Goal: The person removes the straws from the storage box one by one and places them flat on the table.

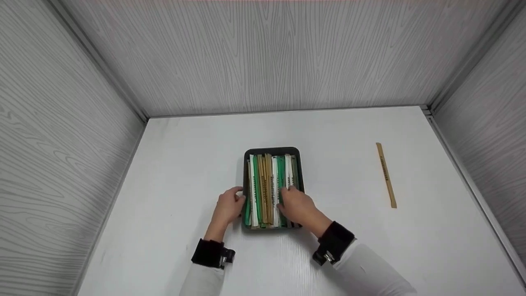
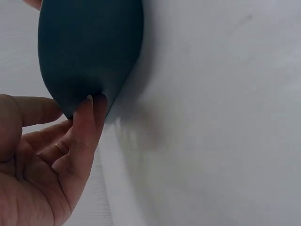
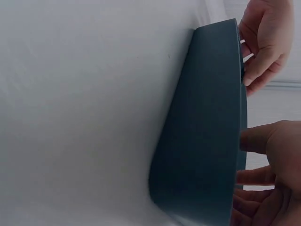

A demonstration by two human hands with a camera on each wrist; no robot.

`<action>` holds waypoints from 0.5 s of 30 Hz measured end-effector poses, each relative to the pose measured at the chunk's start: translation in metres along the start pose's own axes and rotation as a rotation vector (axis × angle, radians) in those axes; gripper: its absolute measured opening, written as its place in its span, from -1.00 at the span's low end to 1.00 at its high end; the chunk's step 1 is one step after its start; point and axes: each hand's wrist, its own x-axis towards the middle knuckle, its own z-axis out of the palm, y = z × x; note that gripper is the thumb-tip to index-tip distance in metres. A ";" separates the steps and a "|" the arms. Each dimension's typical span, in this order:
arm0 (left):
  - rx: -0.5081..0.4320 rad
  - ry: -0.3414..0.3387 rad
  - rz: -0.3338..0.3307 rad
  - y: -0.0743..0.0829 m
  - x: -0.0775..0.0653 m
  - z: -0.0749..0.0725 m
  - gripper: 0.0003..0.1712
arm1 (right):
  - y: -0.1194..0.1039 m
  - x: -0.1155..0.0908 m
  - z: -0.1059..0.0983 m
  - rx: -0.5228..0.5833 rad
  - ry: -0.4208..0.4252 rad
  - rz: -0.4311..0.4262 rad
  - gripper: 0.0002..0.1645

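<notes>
A dark rectangular tray (image 1: 273, 149) stands on the white table, filled with a row of slim paper stick packets (image 1: 269, 189) in white, green and brown. My left hand (image 1: 230, 204) grips the tray's left side; in the left wrist view, its thumb lies at the rim and its fingers press the outer wall (image 2: 91, 42). My right hand (image 1: 298, 205) reaches over the tray's right rim, fingertips among the white and green packets. In the right wrist view the tray wall (image 3: 202, 117) hides those fingertips, so I cannot tell whether they pinch a packet.
One brown stick packet (image 1: 386, 174) lies alone on the table (image 1: 341, 135) to the right of the tray. Grey wood-grain panels (image 1: 263, 61) enclose the table at the back and on both sides.
</notes>
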 end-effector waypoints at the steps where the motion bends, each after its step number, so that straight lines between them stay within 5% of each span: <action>1: -0.031 -0.007 0.003 -0.002 0.001 0.000 -0.56 | -0.001 0.002 0.002 -0.001 -0.007 0.022 -0.48; 8: -0.256 -0.065 -0.017 -0.014 0.004 -0.003 -0.55 | -0.003 0.008 0.011 0.013 0.030 0.087 -0.50; 15: -0.334 -0.080 -0.033 -0.020 0.005 -0.002 -0.54 | 0.000 0.010 0.016 0.068 0.099 0.038 -0.54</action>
